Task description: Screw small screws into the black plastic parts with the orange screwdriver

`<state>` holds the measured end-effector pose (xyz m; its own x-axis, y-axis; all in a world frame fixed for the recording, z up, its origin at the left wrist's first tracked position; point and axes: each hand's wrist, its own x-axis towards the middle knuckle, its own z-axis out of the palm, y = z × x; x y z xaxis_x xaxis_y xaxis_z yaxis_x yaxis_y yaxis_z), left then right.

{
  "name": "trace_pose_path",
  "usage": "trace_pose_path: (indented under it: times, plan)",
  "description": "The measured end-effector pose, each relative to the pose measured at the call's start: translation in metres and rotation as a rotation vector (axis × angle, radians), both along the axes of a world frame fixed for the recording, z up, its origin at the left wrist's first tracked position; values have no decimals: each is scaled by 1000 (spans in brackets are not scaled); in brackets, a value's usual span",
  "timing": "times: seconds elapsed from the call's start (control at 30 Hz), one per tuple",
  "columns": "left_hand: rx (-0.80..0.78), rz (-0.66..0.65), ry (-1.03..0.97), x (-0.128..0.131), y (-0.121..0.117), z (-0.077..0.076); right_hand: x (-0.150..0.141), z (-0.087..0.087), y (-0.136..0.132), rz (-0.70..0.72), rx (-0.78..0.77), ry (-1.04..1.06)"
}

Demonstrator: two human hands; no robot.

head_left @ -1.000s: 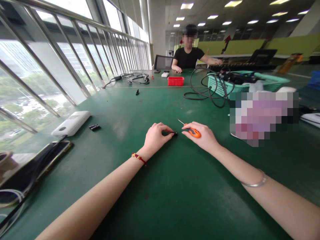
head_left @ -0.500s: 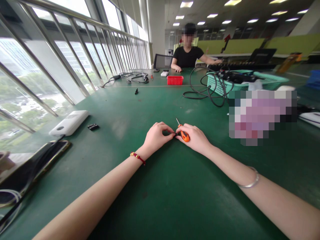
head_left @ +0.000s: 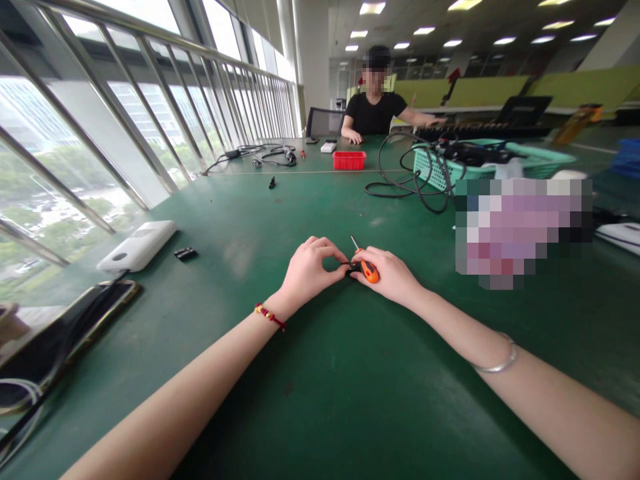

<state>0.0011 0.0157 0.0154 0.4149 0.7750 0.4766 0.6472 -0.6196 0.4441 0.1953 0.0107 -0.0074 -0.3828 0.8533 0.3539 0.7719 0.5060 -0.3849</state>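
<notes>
My right hand (head_left: 387, 270) is closed around an orange and black screwdriver (head_left: 369, 271), its metal shaft pointing up and away from me. Between the fingertips of both hands is a small black piece (head_left: 353, 268), too small and too covered to name. My left hand (head_left: 313, 267) pinches at the left side of that piece, thumb and forefinger forming a ring. Both hands are just above the green table (head_left: 320, 373), fingertips almost meeting.
To the left lie a white power bank (head_left: 139, 247), a small black part (head_left: 185, 254) and a phone (head_left: 95, 327) with cables. Farther off are a red tray (head_left: 349, 161), a teal basket (head_left: 493, 167) with cables, and a seated person (head_left: 375, 110). A metal railing (head_left: 150, 73) runs along the left.
My left hand has shifted slightly left, and the gap between the fingertips of my two hands has widened a little. The right hand with the screwdriver has hardly moved.
</notes>
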Motion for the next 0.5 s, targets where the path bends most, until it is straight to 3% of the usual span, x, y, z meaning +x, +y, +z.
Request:
trace_pose_path:
  times: [0.27, 0.5]
  plan:
    - [-34, 4, 91, -1, -10, -11, 17, -3, 6, 172, -45, 217]
    - [-14, 9, 148, 0, -9, -12, 17, -3, 6, 181, -50, 286]
